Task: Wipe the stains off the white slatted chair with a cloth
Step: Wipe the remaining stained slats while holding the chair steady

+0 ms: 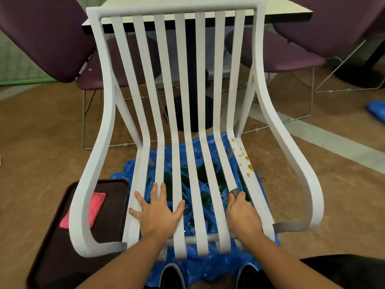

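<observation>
Dark shoes [173, 275] stand on a blue plastic sheet [210, 265] under the white slatted chair [180, 80]. Right grip [242, 213] clenches a grey cloth [235, 192] on the right seat slats, short of the orange stains [246, 163]. Left grip [156, 213] lies flat, fingers spread, on the left slats. Pink cloth [83, 209] on dark tray [62, 247], left.

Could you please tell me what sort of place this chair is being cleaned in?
Likely a canteen or café dining area: a pale-topped pedestal table, purple chairs on thin wire legs around it, and a brown serving tray on the floor.
</observation>
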### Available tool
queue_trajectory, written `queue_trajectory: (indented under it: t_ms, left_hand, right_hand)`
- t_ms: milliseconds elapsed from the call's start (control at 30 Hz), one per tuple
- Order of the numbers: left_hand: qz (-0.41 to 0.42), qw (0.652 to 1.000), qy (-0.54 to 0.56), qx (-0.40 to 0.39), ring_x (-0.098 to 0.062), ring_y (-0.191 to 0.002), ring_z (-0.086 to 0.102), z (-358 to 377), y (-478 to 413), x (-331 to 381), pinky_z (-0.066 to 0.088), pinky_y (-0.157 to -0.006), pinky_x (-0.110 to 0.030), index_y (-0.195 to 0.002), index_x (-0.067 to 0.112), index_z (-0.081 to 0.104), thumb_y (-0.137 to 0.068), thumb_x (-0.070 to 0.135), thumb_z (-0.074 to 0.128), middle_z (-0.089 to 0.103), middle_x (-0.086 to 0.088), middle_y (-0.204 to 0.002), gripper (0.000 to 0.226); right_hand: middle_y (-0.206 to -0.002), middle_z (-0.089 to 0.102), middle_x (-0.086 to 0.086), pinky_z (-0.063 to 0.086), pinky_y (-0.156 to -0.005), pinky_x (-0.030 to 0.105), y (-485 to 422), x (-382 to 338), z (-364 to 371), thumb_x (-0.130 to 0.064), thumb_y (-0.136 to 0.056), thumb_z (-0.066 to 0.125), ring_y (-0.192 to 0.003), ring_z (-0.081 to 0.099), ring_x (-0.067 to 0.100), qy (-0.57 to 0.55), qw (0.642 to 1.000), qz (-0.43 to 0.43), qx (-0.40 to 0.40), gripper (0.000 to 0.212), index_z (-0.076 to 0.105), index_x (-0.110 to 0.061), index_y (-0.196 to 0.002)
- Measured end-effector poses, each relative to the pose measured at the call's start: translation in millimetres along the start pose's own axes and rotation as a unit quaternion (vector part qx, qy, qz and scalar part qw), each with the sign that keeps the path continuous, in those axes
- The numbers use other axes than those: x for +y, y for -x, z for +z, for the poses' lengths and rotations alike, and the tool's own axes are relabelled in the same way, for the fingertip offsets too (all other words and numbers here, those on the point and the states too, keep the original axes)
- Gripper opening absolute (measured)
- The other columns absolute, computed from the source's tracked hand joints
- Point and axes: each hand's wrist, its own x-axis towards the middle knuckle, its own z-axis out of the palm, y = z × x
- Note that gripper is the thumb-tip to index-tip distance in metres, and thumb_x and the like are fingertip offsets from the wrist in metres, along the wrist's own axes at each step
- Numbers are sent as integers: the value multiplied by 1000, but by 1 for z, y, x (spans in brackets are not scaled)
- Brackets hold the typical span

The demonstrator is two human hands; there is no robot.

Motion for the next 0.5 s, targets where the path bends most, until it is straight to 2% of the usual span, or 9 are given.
queue_trajectory:
  t_ms: [67,167,333,400,433,500]
  left_hand:
    - [0,1000,-3,2,-47,-152,-11,0,0,-1,14,-113,-74,-162,36,-1,-85,86,18,-4,9,-170,94]
    - [3,1000,-3,4,-47,-151,-10,0,-1,0,14,-112,-74,-162,36,0,-85,86,19,-4,9,-170,93]
    - [4,1000,-5,9,-48,-151,-10,2,-2,0,14,-112,-74,-162,36,-1,-86,86,19,-3,8,-170,93]
    - [6,1000,-6,10,-48,-151,-10,3,-3,-1,14,-112,-75,-162,35,0,-85,86,19,-4,8,-170,94]
    - [6,1000,-5,9,-48,-151,-10,3,-3,0,14,-112,-75,-162,35,0,-85,86,19,-4,8,-170,94]
    - [6,1000,-4,11,-48,-151,-9,3,-3,0,14,-111,-75,-162,36,0,-85,86,19,-3,8,-170,94]
  right_hand:
    - [-83,62,2,33,-44,25,8,3,0,-38,-107,27,-66,64,19,7,1000,-1,5,29,43,-14,-110]
    - [-66,55,-6,32,-43,26,9,3,3,-42,-106,28,-54,53,14,-30,999,30,20,29,43,-16,-105]
    - [-73,55,-6,31,-42,20,-2,4,5,-38,-107,27,-51,50,8,-12,1000,8,16,28,44,-15,-110]
    - [-76,45,-10,30,-43,16,-10,2,6,-35,-107,25,-52,46,5,1,1000,-10,9,30,44,-14,-117]
    - [-79,42,-9,33,-46,17,-16,1,6,-35,-107,25,-56,47,7,-1,1000,-3,1,31,44,-13,-117]
    - [-83,46,-2,41,-59,28,-30,-4,6,-39,-105,24,-70,52,17,-10,1000,17,-19,33,43,-13,-115]
